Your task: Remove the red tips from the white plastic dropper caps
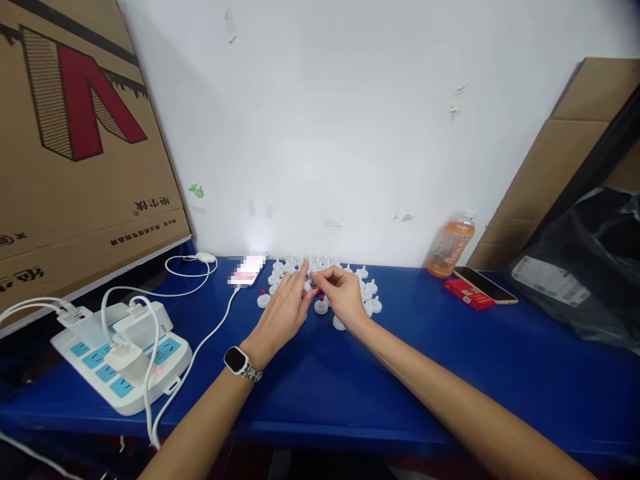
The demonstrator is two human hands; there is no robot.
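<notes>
Both hands meeting over a cluster of small white caps (320, 283) at the back of the blue worktop (450, 373), near the wall. Left hand (283, 310) flat, fingers stretched forward onto the caps, grip apart. Right hand (343, 293) curled, fingertips pinched together just where the left fingertips end; whether a cap sits in that pinch, impossible to tell. Small red bits (320, 291) half hidden beneath the fingers. Far caps washed out by glare from a blurred phone (247, 270) just beside.
</notes>
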